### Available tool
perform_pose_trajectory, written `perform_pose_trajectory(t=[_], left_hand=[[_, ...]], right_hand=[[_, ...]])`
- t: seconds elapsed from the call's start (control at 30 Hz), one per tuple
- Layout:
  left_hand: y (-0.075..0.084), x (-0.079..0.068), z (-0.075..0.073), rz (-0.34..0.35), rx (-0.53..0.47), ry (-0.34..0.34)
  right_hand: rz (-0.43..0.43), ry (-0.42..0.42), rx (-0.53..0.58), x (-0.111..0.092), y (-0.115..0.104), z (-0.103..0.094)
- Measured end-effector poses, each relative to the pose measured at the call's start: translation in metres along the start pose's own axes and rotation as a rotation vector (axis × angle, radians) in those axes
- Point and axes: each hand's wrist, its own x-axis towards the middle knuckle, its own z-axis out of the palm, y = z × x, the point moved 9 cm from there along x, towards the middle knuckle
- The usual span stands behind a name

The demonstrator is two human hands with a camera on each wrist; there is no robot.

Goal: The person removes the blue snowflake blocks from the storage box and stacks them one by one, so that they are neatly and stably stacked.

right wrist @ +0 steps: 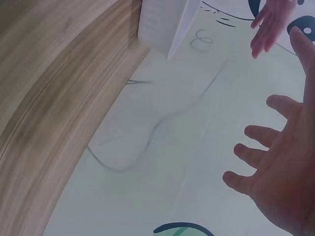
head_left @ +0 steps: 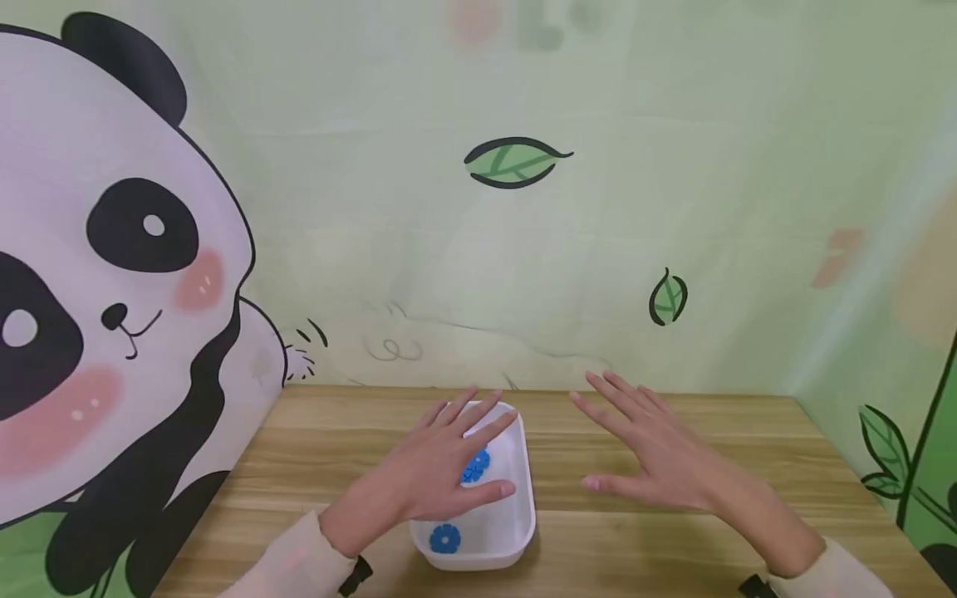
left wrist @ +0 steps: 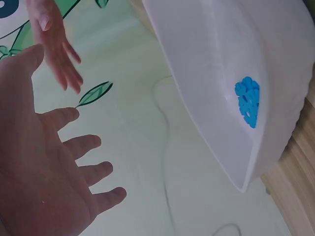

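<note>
My left hand hovers over a white plastic tub, fingers spread and nothing held. Inside the tub lie blue flower-shaped pieces: one round notched piece at the near end, and more blue pieces farther back, partly hidden under the hand. The left wrist view shows the blue pieces against the tub wall. To the right of the tub, my right hand is held above the table with its fingers spread, holding nothing.
The wooden table reaches back to a pale green backdrop printed with leaves. A large printed panda fills the left side. Dark straps circle both wrists.
</note>
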Motion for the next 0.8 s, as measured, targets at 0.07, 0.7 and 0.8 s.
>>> perform_pose_trajectory(t=[0.07, 0.7, 0.8], left_hand=[[-0.003, -0.003, -0.005, -0.011, -0.027, 0.029], [-0.139, -0.075, 0.025, -0.593, -0.670, 0.286], [-0.141, -0.078, 0.056, -0.665, -0.791, 0.236]], right_hand=[[0.003, 0.006, 0.007, -0.001, 0.001, -0.001], [0.068, -0.051, 0.429, 0.055, -0.049, 0.056], [0.096, -0.091, 0.457, 0.071, -0.053, 0.079]])
